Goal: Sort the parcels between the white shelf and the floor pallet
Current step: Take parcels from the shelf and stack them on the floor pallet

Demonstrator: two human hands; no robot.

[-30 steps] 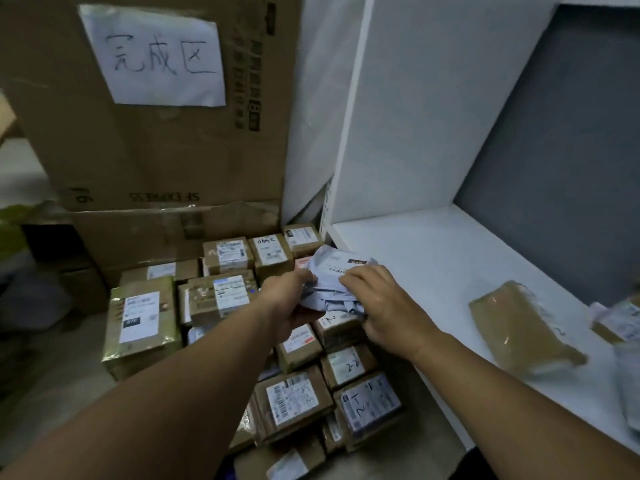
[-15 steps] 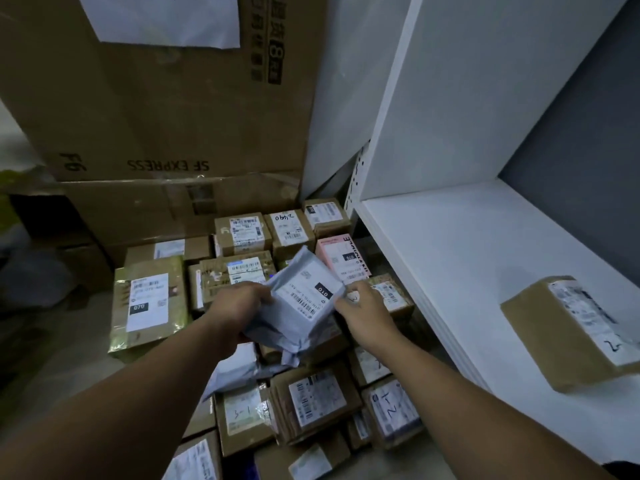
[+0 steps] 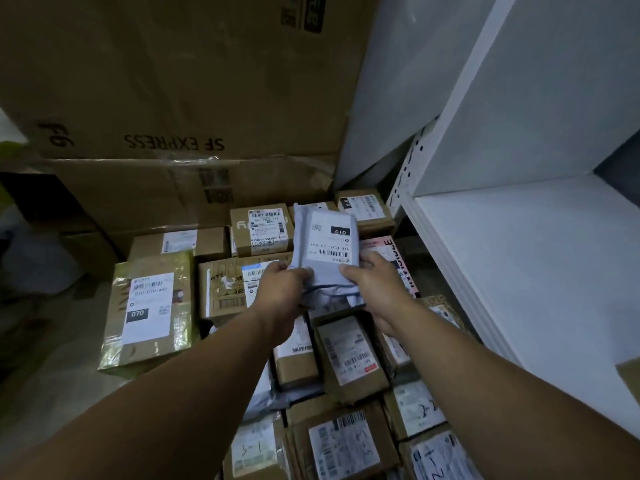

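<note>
Item held: one grey poly mailer, soft and creased, its white label facing the camera with a barcode and a black tag reading 010. Left hand: fingers curled round the mailer's lower left edge, thumb on top. Right hand: fingers curled under the lower right edge, thumb laid on the front. The mailer is raised above the pile of parcels on the floor, towards the pile's back row, and left of the front edge of the white shelf. Pile contents: mostly brown cardboard boxes with printed labels, packed side by side; near-edge boxes carry handwritten marks, one reading 3-1, another 2-2. At the pile's left edge lies a green-taped parcel with a black 070 tag. A pink parcel shows just beside the right hand, partly hidden by it. Behind the pile stands a large carton printed SF EXPRESS upside down, stacked on a second carton. On the shelf board, at the right border of the view, the corner of one brown parcel shows.
</note>
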